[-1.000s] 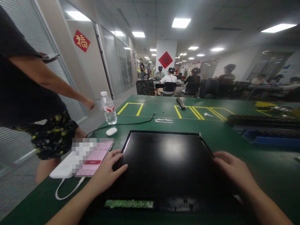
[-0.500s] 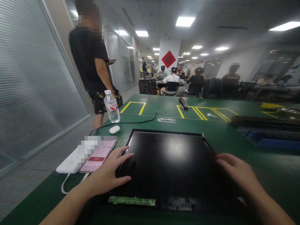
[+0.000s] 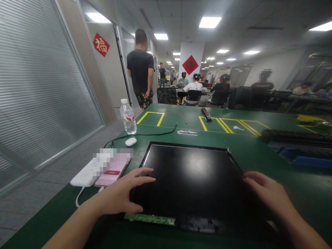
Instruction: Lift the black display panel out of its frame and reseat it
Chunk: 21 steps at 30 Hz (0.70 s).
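Note:
A black display panel [image 3: 186,188] lies screen up on the green table in front of me. My left hand [image 3: 127,190] rests over its left edge, fingers stretched and apart, thumb near the lower left corner. At the opposite edge, my right hand [image 3: 267,190] has its fingers bent together around the rim; its fingertips are partly hidden in the dark. Along the near side of the panel runs a narrow green circuit board [image 3: 150,219]. Beside it is a dark strip [image 3: 198,224], too dim to make out.
Left of the panel are a phone [image 3: 111,173], a white power bank [image 3: 84,174], a white earbud case [image 3: 131,141], a black cable [image 3: 155,134] and a water bottle [image 3: 128,117]. Blue trays [image 3: 308,160] stand at the right. A person [image 3: 140,71] is beyond the table.
The person in dark clothes has walked farther away. My view has shifted slightly left. Both hands stay at the panel's sides, the left thumb slightly lower.

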Tool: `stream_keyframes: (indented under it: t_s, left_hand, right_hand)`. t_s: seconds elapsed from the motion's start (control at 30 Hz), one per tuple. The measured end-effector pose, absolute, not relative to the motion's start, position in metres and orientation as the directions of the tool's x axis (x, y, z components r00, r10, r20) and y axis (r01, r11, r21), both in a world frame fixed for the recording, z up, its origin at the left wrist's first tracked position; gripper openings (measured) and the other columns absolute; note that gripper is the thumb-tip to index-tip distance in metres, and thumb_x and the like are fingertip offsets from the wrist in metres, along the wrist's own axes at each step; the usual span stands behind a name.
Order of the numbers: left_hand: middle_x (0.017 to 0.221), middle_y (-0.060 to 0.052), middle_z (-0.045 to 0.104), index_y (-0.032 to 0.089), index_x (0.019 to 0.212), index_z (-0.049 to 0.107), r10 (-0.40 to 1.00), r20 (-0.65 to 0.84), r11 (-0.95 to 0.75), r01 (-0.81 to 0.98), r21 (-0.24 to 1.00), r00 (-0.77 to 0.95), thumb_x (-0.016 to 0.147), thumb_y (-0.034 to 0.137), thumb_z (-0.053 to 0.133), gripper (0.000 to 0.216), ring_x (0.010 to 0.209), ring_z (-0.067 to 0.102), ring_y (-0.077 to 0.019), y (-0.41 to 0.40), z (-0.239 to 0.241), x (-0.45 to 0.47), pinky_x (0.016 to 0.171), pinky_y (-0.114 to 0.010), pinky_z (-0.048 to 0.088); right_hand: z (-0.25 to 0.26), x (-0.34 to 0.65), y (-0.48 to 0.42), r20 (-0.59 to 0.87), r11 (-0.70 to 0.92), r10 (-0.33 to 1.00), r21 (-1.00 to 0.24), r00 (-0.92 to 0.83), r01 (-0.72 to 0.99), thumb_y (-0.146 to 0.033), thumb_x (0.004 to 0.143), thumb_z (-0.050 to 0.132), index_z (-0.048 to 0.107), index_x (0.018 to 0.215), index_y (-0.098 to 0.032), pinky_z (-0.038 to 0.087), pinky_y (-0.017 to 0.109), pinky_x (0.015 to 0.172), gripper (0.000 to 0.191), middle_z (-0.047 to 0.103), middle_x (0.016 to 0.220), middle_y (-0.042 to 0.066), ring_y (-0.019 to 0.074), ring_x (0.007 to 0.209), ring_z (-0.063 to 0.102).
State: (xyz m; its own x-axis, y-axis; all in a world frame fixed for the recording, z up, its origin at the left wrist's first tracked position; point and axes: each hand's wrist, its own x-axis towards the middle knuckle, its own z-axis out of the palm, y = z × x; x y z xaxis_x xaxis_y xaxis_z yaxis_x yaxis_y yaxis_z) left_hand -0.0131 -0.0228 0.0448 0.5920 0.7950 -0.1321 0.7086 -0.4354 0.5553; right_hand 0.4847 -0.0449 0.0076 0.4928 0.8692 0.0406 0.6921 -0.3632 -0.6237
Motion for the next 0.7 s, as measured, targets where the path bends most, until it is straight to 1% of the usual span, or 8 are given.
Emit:
stream_keyframes:
  t_s: [0.17,0.3,0.47,0.6,0.7]
  left_hand:
    - [0.163,-0.004,0.042,0.041,0.141,0.061,0.778,-0.088,-0.461,0.660,0.593,0.623,0.069,0.022,0.081,0.077,0.146,0.043,-0.0351,-0.0247,0.0445,-0.0129,0.118,-0.053,0.036]
    - [0.162,-0.004,0.043,0.041,0.139,0.062,0.769,-0.081,-0.458,0.635,0.622,0.634,0.070,0.022,0.080,0.074,0.144,0.046,-0.0348,-0.0255,0.0464,-0.0120,0.118,-0.053,0.037]
    - [0.161,-0.004,0.045,0.039,0.139,0.063,0.766,-0.081,-0.475,0.647,0.597,0.637,0.071,0.019,0.077,0.072,0.144,0.047,-0.0332,-0.0258,0.0465,-0.0093,0.117,-0.050,0.039]
    - [0.160,-0.005,0.046,0.037,0.138,0.064,0.767,-0.063,-0.491,0.647,0.584,0.638,0.070,0.015,0.076,0.073,0.144,0.047,-0.0317,-0.0259,0.0438,-0.0090,0.118,-0.048,0.038]
    - [0.160,-0.005,0.046,0.037,0.139,0.063,0.766,-0.060,-0.497,0.648,0.576,0.640,0.070,0.017,0.078,0.073,0.143,0.048,-0.0317,-0.0260,0.0432,-0.0097,0.117,-0.048,0.039]
  right_hand:
    - [0.0053,0.4877,-0.0431,0.050,-0.358,0.873,-0.610,0.485,0.707,-0.057,0.064,0.056,0.078,0.082,-0.028,0.050,0.041,0.076,0.040,0.079,0.085,0.006,0.0325,0.085,0.071]
    - [0.0038,0.4889,-0.0435,0.065,-0.353,0.871,-0.607,0.488,0.712,-0.057,0.065,0.056,0.078,0.080,-0.030,0.051,0.042,0.076,0.038,0.079,0.086,0.005,0.0331,0.085,0.072]
    - [0.0035,0.4887,-0.0436,0.073,-0.350,0.870,-0.604,0.488,0.715,-0.056,0.065,0.056,0.077,0.079,-0.030,0.051,0.042,0.077,0.037,0.079,0.085,0.005,0.0326,0.085,0.072]
    - [0.0055,0.4870,-0.0435,0.066,-0.354,0.872,-0.601,0.485,0.717,-0.056,0.064,0.055,0.077,0.080,-0.029,0.051,0.042,0.078,0.038,0.079,0.086,0.006,0.0329,0.086,0.071]
    - [0.0070,0.4857,-0.0438,0.051,-0.364,0.870,-0.604,0.491,0.709,-0.056,0.064,0.056,0.077,0.081,-0.028,0.051,0.042,0.078,0.040,0.079,0.087,0.006,0.0327,0.087,0.071]
